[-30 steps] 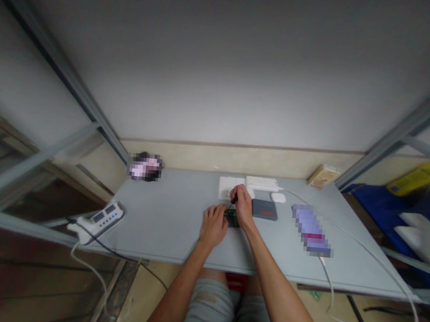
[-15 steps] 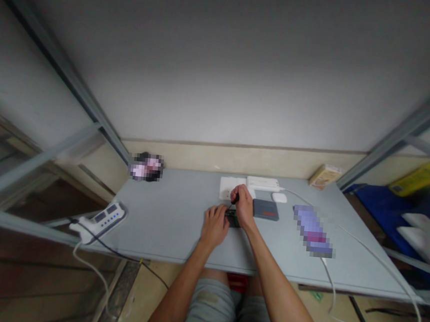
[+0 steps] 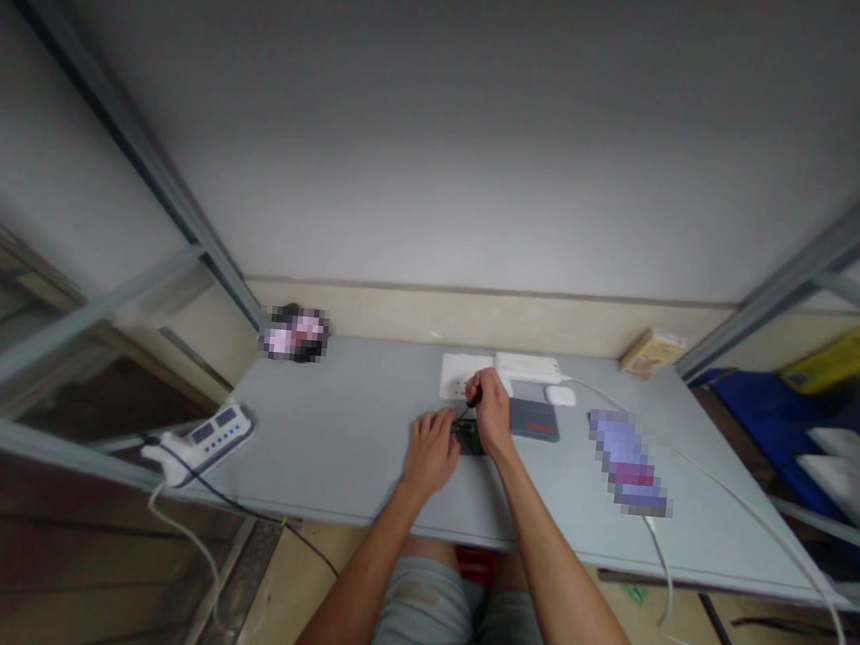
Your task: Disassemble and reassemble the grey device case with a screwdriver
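A dark, flat case with a green circuit board (image 3: 471,437) lies on the table between my hands. My left hand (image 3: 432,448) rests palm down at its left side, gripping that edge with the index finger and thumb; the other fingers bend onto the tabletop. Above the board, my right hand (image 3: 490,408) is a closed fist around the black handle of a screwdriver (image 3: 476,397). Its thin shaft slants down and left towards the board's top edge. Whether the tip sits in a screw is too small to make out.
Behind my hands lie a white sheet with screws or small dots (image 3: 458,377), a white charger block (image 3: 527,368) and a small white case (image 3: 560,396). Right are a grey flat box (image 3: 534,419), a blurred phone (image 3: 627,462) and a small carton (image 3: 653,353). A power strip (image 3: 209,439) sits left.
My right fist has shifted very slightly, with the screwdriver still in it. The left hand stays on the case's edge. The whole view has drifted a little.
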A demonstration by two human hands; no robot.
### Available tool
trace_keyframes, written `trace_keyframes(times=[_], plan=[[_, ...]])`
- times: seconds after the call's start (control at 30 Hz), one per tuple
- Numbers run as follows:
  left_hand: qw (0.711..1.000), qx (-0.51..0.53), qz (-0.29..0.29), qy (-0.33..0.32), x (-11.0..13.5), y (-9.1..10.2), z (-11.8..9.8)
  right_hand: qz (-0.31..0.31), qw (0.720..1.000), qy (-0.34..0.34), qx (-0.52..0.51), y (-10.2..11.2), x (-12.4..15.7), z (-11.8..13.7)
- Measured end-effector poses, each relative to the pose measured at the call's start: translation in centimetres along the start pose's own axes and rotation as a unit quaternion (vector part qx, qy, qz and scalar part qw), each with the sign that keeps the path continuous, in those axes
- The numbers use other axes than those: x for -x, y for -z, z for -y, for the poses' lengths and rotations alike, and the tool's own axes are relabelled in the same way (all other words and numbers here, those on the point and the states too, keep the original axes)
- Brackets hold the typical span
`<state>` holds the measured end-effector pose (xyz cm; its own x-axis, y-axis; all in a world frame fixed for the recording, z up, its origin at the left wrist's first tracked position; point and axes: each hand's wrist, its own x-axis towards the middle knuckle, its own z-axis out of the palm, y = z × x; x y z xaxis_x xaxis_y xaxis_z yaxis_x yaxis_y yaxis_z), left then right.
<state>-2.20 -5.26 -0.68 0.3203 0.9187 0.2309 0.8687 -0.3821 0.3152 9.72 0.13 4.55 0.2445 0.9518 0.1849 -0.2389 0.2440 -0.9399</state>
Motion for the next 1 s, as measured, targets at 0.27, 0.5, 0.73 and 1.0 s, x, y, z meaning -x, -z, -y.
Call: trace_keyframes(times=[0.27,0.5,0.73,1.0], plan=[[1.000,0.003,-0.002,-0.002,0.0,-0.1,0.1,0.003,1.000,0.009,0.017,-0.2,0.2,0.3],[1.000,-0.001,-0.005,-0.001,0.0,-0.4,0.1,-0.003,0.999,0.009,0.030,-0.2,0.2,0.9],[1.000,0.004,-0.003,-0.002,0.0,-0.1,0.1,-0.001,1.000,0.003,0.016,-0.4,0.2,0.8],[1.000,0.007,-0.004,0.000,0.0,0.1,0.0,0.019,0.999,0.002,0.032,-0.5,0.3,1.0]])
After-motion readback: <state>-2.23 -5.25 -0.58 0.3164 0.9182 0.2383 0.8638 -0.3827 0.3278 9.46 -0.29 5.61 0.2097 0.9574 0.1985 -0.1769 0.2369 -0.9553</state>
